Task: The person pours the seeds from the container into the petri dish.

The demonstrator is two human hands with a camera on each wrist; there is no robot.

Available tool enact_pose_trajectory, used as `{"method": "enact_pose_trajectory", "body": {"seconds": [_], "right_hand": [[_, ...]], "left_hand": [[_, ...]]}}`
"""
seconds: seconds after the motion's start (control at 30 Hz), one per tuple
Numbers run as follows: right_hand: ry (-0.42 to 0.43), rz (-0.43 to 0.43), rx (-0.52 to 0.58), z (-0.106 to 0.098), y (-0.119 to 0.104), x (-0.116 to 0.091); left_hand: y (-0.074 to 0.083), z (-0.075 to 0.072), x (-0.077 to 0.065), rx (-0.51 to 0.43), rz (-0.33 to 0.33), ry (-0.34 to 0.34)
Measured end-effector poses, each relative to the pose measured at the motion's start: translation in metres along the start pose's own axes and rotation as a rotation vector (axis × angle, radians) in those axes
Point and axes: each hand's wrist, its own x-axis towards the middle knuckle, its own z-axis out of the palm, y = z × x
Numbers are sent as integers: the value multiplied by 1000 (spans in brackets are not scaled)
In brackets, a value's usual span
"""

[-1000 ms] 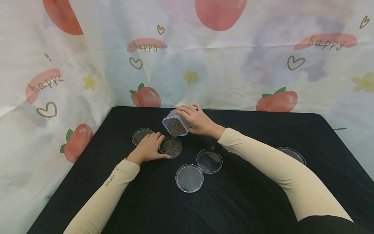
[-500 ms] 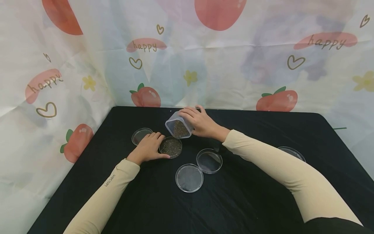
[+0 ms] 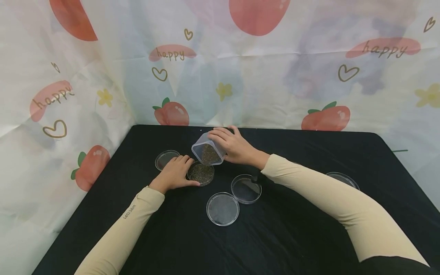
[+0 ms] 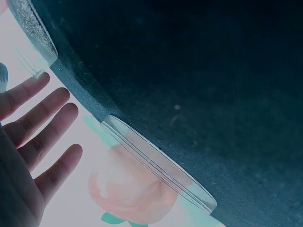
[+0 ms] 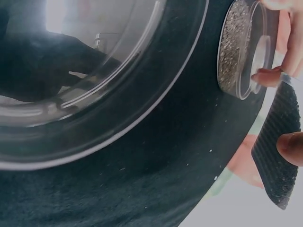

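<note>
My right hand (image 3: pixel 235 146) grips a translucent plastic container (image 3: pixel 202 147), tilted with its mouth toward the left and down. Brown-grey granules (image 3: pixel 209 154) lie along its lower side. Right under the rim stands a clear petri dish (image 3: pixel 201 174) with a layer of the same granules. Thumb and index finger of my left hand (image 3: pixel 174 173) hold this dish from its left side. In the left wrist view, the other fingers (image 4: pixel 49 135) extend straight, apart from the dish. The right wrist view shows the container (image 5: pixel 278 146) from the side, with a thumb on it.
A petri dish piece (image 3: pixel 163 159) lies behind my left hand. Two more clear dishes, one (image 3: pixel 246 194) and another (image 3: pixel 222 209), touch each other nearer the front. Another clear dish (image 3: pixel 343 178) is partly hidden by my right sleeve. A black cloth (image 3: pixel 275 236) covers the table.
The container in my right hand shifted right, then back left and slightly lower over the granule-filled dish. The left hand and the dish it holds stay in place.
</note>
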Motion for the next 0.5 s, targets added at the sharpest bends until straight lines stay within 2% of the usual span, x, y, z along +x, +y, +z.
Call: {"method": "enact_pose_trajectory", "body": {"seconds": [0.3,0.5], "right_hand": [[4,-12,7,0,-5,7],[-8,8,10,1,-6,12]], "left_hand": [[0,1,0,-6,-1,-5],[-1,1,1,-6,0,-4]]}}
